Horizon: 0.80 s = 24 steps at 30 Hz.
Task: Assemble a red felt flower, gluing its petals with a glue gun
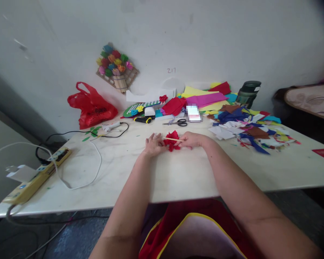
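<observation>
while the white, faintly veined tabletop [178, 180] lies beneath, the left hand [153, 145] is half-spread, its grip unclear; the right hand [189, 139] is closed in a pinch. between the 2, crumpled red paper [171, 144] could tear if pressed hard by the pinched slim, pale wooden stick [170, 139].

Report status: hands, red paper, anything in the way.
Right hand gripping thin stick across red paper. Left hand at paper's left edge. Scissors lie beyond, clear of both hands.
</observation>
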Available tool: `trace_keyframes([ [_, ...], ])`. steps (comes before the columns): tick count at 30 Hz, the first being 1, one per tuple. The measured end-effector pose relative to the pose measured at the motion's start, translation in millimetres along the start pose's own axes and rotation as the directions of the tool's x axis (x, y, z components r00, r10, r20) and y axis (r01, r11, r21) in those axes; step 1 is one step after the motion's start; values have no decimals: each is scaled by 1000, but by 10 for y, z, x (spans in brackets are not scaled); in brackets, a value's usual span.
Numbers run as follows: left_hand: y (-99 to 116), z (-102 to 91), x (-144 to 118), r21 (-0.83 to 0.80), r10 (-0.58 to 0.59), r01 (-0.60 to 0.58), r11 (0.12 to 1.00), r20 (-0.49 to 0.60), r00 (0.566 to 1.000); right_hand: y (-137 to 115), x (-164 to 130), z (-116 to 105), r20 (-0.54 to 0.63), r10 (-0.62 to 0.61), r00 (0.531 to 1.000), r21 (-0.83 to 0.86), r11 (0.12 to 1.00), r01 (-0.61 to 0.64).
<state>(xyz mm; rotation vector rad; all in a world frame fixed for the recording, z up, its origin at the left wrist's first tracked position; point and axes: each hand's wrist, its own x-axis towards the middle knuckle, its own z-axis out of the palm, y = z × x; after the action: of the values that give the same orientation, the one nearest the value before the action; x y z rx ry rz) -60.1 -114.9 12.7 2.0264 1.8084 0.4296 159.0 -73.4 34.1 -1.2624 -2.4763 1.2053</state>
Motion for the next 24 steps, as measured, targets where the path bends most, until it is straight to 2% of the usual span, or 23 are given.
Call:
trace_keyframes([
  [6, 11, 48, 12, 55, 23, -22, 998, -13, 1000, -130, -12, 72, 37, 27, 999, -14, 1000, -27],
  [10, 8, 33, 32, 67, 29, -32, 997, 52, 998, -197, -12, 110, 45, 61, 997, -105, 993, -56],
  [14, 37, -4, 28, 73, 19, -26, 997, 87, 996, -183, 9, 118, 46, 58, 997, -140, 989, -51],
  [24, 50, 6, 10, 91, 32, -39, 995, 74, 997, -172, 28, 125, 35, 84, 996, -155, 985, -77],
])
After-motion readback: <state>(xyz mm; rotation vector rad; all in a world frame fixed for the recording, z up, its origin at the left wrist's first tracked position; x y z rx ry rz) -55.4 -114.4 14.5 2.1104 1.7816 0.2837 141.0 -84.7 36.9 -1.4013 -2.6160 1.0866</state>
